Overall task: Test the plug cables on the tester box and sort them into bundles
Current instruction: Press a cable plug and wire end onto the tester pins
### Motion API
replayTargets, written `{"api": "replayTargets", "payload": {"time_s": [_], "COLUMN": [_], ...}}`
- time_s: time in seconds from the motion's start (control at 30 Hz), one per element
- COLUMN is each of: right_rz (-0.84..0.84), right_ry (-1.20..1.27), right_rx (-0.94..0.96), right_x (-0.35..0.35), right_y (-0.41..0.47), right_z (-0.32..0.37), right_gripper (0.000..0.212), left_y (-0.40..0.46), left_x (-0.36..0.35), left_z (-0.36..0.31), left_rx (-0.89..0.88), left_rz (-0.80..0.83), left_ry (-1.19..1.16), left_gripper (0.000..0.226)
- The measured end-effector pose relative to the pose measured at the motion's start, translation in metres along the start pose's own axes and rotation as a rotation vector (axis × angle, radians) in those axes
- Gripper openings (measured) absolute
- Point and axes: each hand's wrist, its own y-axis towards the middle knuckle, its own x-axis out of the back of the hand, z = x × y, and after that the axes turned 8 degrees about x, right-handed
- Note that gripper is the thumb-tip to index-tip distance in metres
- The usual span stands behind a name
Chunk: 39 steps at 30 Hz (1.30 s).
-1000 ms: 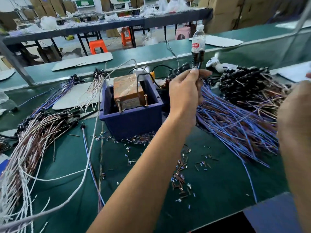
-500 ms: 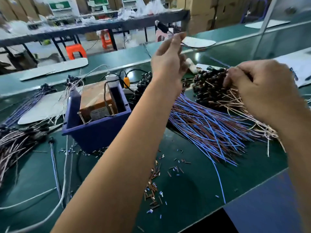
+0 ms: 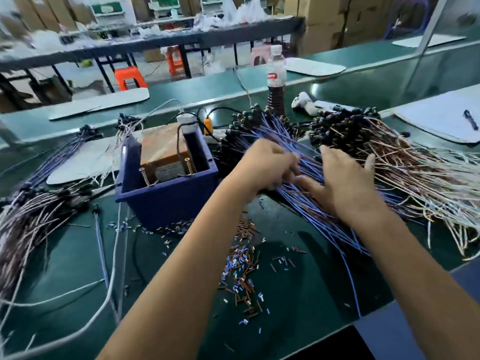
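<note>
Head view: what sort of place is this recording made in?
Likely a cable-assembly workshop: piles of blue plug cables on a green workbench, a blue tester box, stacked cardboard cartons behind.

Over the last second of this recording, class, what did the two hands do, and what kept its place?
The left hand, which was raised holding one plug cable, came down onto the blue-wire cable pile and now curls into its wires. The right hand left the brown-wire cable pile and lies spread on the blue wires. The blue tester box, bottle and piles stayed put.
</note>
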Motion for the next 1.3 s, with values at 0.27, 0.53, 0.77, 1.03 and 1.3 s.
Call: {"api": "replayTargets", "payload": {"time_s": [0.27,0.53,0.77,1.03,1.3], "right_rz": [-0.009,0.263,0.367,0.405,0.942], "right_ry": [0.39,0.316,0.162,0.247,1.301], "right_rx": [0.428,0.646,0.598,0.636,0.506], "right_x": [-0.001,-0.052,-0.066,-0.047,-0.033], "right_y": [-0.044,-0.08,-0.079,-0.07,-0.052], "right_z": [0.134,0.282,0.338,0.33,0.277], "right_gripper": [0.019,0.029,0.015,0.005,0.042], "left_y": [-0.105,-0.149,-0.117,-0.102,-0.124], "left_x": [0.082,0.19,0.206,0.208,0.193], "left_z": [0.077,0.154,0.193,0.195,0.183], "left_rx": [0.255,0.639,0.565,0.606,0.599], "left_rz": [0.585,-0.201,-0.601,-0.495,-0.417], "left_ry": [0.509,0.717,0.694,0.631,0.023], "left_gripper": [0.024,0.022,0.012,0.015,0.014]}}
